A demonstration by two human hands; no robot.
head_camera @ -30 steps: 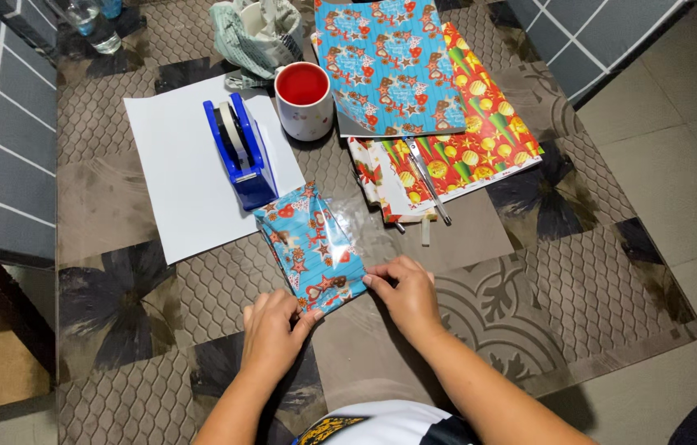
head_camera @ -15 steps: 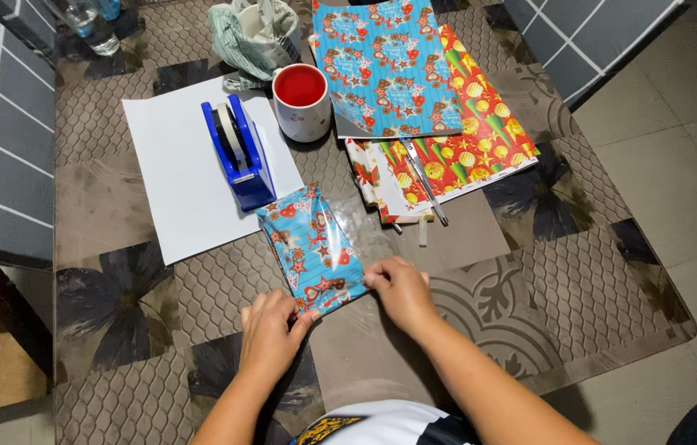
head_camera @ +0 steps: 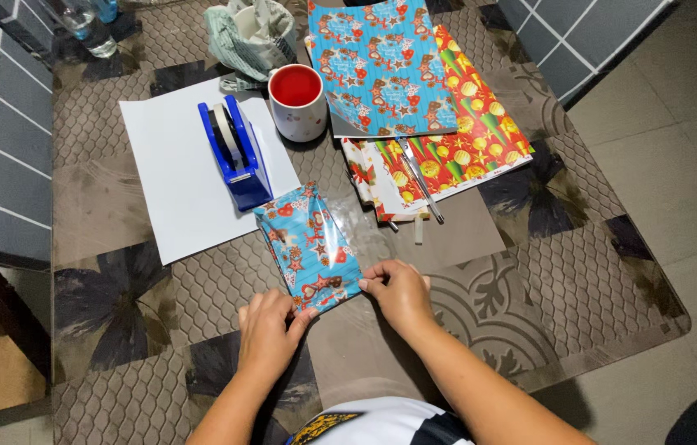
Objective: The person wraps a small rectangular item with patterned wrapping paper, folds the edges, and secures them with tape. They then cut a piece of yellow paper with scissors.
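Head view: left hand (head_camera: 270,330) and right hand (head_camera: 398,290) pinch the near end of the wrapped parcel (head_camera: 309,247), below the tape dispenser (head_camera: 235,153); its glossy paper looks light, slippery, easily creased.

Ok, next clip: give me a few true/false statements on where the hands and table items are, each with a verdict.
1. Both hands touch the wrapped blue parcel at its near end. True: left hand, right hand.
2. The tape dispenser stands on the white sheet. True.
3. The mug lies tipped over. False: it stands upright, red inside.
4. The right hand holds the scissors. False: they lie on the wrapping paper sheets, apart from both hands.
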